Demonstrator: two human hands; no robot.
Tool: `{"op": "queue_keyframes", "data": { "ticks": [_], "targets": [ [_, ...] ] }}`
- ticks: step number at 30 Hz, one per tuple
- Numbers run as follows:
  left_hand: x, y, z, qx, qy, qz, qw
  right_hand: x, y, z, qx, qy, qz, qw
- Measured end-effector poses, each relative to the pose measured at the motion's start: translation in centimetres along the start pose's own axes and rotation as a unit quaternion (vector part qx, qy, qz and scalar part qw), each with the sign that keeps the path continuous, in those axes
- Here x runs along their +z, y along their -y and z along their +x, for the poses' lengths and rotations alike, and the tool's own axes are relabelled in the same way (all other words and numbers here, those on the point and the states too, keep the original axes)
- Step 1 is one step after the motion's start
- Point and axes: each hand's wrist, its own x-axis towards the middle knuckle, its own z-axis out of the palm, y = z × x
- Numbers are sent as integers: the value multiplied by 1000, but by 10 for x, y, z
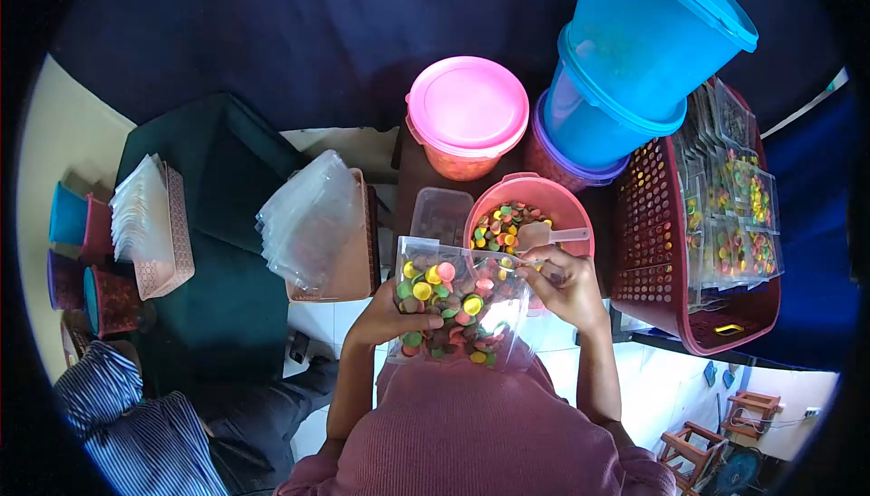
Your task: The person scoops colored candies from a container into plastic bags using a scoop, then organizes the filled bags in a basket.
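A clear plastic bag (pixel 453 310) of small round sweets in red, yellow, green and brown is held up in front of my chest. My left hand (pixel 391 319) grips its left side, thumb across the front. At the upper right edge, my right hand (pixel 564 286) pinches the bag between thumb and fingers. Just beyond the bag stands a pink tub (pixel 580 206) of the same sweets, with a whitish scoop (pixel 536 236) lying on them. Left of the tub is a clear plastic container (pixel 441 211), partly hidden by the bag.
A lidded pink bucket (pixel 468 106) and stacked blue tubs (pixel 625 70) stand behind. At right, a red basket (pixel 648 224) holds several filled bags. Empty bags (pixel 313 220) fill a basket at left. Someone in a striped top (pixel 149 442) is at lower left.
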Motion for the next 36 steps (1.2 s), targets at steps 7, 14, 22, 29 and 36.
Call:
{"op": "queue_keyframes", "data": {
  "ticks": [7,14,22,29,36],
  "targets": [
    [-2,1,-1,-14,0,2,1000,3,-5,4,-92,-25,-53,994],
    [1,-5,-1,-7,-7,-5,1000,4,-12,4,-76,-7,-54,996],
    [-3,-3,2,-5,11,0,1000,16,-23,0,-40,-68,22,997],
    [-7,1,-1,-25,-23,-11,999,23,-20,2,-9,-102,245,964],
    [-11,9,4,24,-70,-52,996,31,-38,-9,132,90,261,952]
  ]
}}
